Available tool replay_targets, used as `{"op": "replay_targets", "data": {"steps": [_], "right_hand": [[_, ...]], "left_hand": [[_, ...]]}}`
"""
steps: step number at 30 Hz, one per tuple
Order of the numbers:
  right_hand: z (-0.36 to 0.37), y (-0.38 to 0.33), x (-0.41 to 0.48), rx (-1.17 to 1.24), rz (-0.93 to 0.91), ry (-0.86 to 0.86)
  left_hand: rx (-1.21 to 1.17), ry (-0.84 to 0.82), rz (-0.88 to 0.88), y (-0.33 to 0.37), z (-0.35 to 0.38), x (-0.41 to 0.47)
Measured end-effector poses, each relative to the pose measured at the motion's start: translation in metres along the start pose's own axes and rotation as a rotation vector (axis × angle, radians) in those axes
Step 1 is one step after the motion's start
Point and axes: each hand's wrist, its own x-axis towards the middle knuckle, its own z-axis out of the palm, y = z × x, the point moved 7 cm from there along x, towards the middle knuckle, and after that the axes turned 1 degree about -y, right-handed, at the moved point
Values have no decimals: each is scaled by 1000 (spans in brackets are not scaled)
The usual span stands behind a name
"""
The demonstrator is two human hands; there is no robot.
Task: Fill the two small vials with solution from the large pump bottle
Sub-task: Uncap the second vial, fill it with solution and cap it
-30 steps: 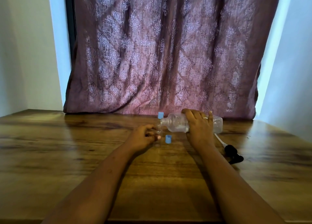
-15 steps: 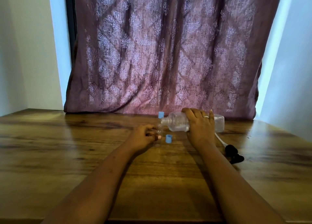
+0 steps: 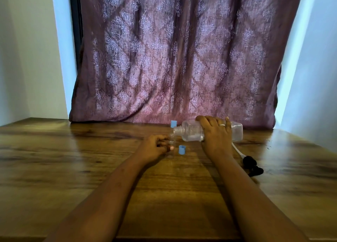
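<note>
My right hand [image 3: 216, 135] grips the large clear bottle [image 3: 191, 132], which is tipped on its side with its open threaded neck pointing left. The neck sits just over a small clear vial [image 3: 171, 141] that my left hand [image 3: 155, 147] holds upright on the wooden table [image 3: 91, 168]. A blue cap [image 3: 182, 149] stands on the table just right of the vial. Another blue cap [image 3: 173, 123] shows behind the bottle's neck; whether it sits on a second vial I cannot tell. The black pump head [image 3: 252, 166] with its white tube lies on the table to the right.
A patterned purple curtain [image 3: 173, 59] hangs behind the table's far edge, between pale walls. The near edge of the table runs along the bottom of the view.
The bottle's base has lifted slightly, tipping the neck a little more toward the vial. My left hand has stayed on the vial.
</note>
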Motion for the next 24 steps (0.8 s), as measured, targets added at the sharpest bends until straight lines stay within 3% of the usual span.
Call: {"op": "replay_targets", "data": {"steps": [24], "right_hand": [[-1, -1, 4, -24, -9, 6]], "left_hand": [[-137, -15, -62, -3, 2, 0]]}}
